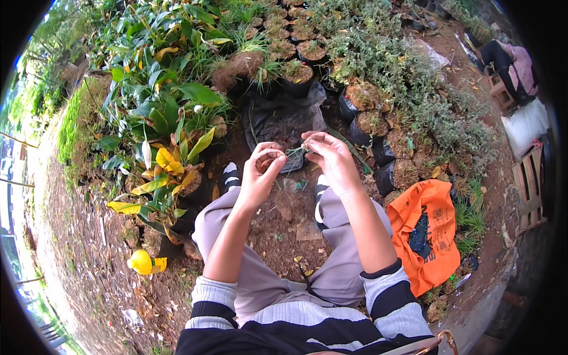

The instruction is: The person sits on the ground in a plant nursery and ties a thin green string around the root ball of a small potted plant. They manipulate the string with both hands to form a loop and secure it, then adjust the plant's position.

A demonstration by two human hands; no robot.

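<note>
My left hand (265, 165) and my right hand (327, 155) are raised in front of me, a short way apart. Thin green string (294, 152) runs in a loose tangle between their fingertips, pinched at both sides. A small brown bit sits at the right fingertips; what it is I cannot tell. Below the hands, a dark plastic sheet (275, 120) with soil on it lies on the ground. More green scraps (301, 185) and a clump of brown fibre (289, 206) lie between my feet.
Leafy plants (164, 111) crowd the left, a yellow bottle (147, 262) near them. Black-bagged pots (298, 75) stand ahead and right. An orange bag (426, 235) with a dark phone-like object (419, 233) lies by my right knee. Another person (510, 66) sits far right, near a wooden crate (529, 188).
</note>
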